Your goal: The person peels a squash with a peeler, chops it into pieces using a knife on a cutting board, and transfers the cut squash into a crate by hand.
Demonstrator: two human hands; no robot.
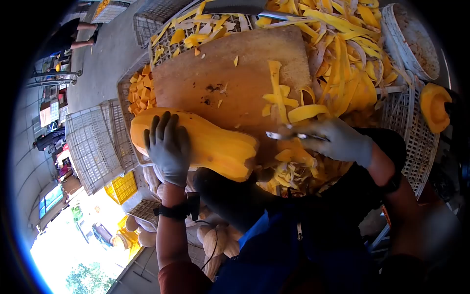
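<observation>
A long peeled butternut squash (215, 146) lies along the near edge of a worn wooden board (196, 81). My gloved left hand (169, 147) is closed over its left end, fingers across the top. To the right of the squash, my gloved right hand (342, 142) grips a metal peeler (284, 135), smeared by motion and apart from the squash. Strips of yellow peel (278, 93) lie on the board just beyond the peeler. More peelings (296, 171) are heaped below the right hand.
A large knife (245, 9) lies at the board's far edge, by a big pile of peel (342, 63). Cut squash cubes (142, 88) fill a crate at left. A white bucket (411, 41) and a cut squash piece (434, 108) are at right. Unpeeled squashes (215, 240) sit below.
</observation>
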